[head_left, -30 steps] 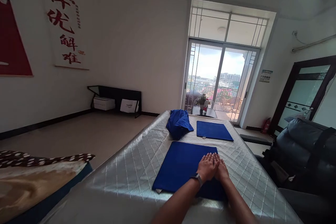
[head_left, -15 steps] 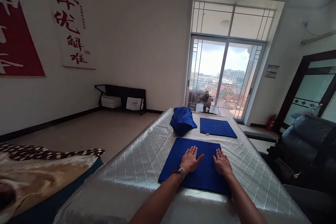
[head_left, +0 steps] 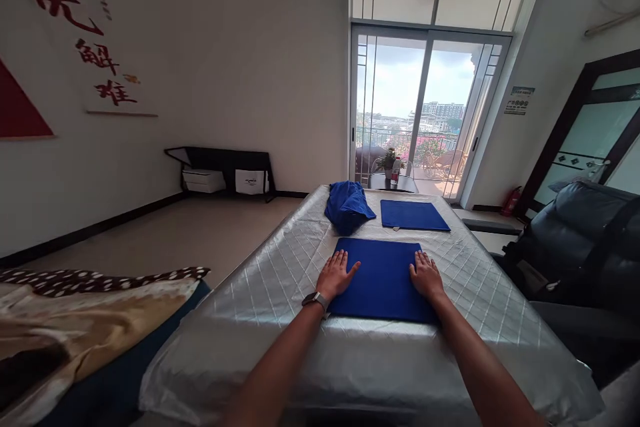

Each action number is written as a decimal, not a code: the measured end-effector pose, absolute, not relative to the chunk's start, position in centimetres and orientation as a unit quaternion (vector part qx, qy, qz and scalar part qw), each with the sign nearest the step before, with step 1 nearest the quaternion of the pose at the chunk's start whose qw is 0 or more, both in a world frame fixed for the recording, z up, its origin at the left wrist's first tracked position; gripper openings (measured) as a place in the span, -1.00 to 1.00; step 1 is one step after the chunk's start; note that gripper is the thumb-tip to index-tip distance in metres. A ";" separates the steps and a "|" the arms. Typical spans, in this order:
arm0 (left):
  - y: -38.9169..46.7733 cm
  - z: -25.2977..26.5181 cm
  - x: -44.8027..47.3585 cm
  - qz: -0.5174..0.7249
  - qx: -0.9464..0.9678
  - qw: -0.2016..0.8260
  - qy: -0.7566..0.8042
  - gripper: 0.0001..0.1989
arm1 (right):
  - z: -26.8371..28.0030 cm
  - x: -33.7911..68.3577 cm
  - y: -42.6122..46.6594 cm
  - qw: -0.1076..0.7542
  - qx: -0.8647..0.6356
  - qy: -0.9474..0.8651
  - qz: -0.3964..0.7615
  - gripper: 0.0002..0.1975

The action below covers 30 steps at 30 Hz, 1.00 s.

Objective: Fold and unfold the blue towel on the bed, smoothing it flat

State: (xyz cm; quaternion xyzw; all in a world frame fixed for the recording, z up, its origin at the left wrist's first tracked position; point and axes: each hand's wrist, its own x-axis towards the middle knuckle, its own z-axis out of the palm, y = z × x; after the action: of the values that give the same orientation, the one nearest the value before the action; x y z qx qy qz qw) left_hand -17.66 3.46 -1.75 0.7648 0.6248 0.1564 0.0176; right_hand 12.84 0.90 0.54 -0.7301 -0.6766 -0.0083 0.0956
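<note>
A flat blue rectangle of folded cloth (head_left: 383, 283) lies in front of me on a silver quilted cover (head_left: 270, 287). My left hand (head_left: 336, 276) rests palm down on its left edge, fingers stretched and thumb out to the right. On the opposite edge my right hand (head_left: 426, 275) lies flat, fingers pointing away from me. Neither hand grips anything. Farther back sits a second flat blue folded cloth (head_left: 414, 215), and to its left a crumpled blue cloth heap (head_left: 349, 205).
Blankets (head_left: 115, 327) lie on a low surface at the left. A dark armchair (head_left: 590, 240) stands at the right, close to the covered surface. Past the far end are a small table (head_left: 395, 184) and sliding glass doors (head_left: 425, 113). A black rack (head_left: 225, 167) stands by the wall.
My left hand has slid left to the cloth's left edge, and my hands are farther apart. The near cloth's left side has drawn inward. My view has tipped downward.
</note>
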 end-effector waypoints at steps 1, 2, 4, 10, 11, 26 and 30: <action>3.5 -1.8 -17.6 0.156 0.765 0.018 0.625 -0.10 | 0.8 12.7 0.5 0.108 -0.725 -0.680 -0.031 -0.33; 3.5 -1.8 -17.7 0.155 0.765 0.017 0.624 -0.11 | 1.1 12.6 0.2 0.119 -0.715 -0.687 -0.055 -0.34; 3.5 -1.8 -17.7 0.156 0.766 0.015 0.623 -0.11 | 1.5 12.4 -0.6 0.130 -0.682 -0.715 -0.090 -0.36; 3.5 -1.9 -17.7 0.151 0.768 0.009 0.622 -0.10 | 0.5 11.5 -2.9 0.093 -0.704 -0.703 -0.021 -0.35; 3.5 -1.8 -17.7 0.150 0.768 0.008 0.622 -0.10 | 0.1 11.5 -3.2 0.087 -0.715 -0.694 -0.002 -0.33; 1.5 0.5 -14.4 0.272 0.777 -0.022 0.568 -0.43 | -0.9 11.4 -5.0 0.085 -0.719 -0.688 0.040 -0.28; -0.4 0.7 -8.1 0.263 0.837 0.010 0.480 -0.53 | -0.9 11.5 -5.1 0.086 -0.716 -0.692 0.033 -0.29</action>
State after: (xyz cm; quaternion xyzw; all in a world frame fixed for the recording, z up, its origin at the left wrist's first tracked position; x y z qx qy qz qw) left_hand -8.08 -0.41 0.68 0.8369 0.4797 0.2632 0.0100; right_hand 11.52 -5.10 -0.91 -0.7155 -0.6925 0.0335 0.0860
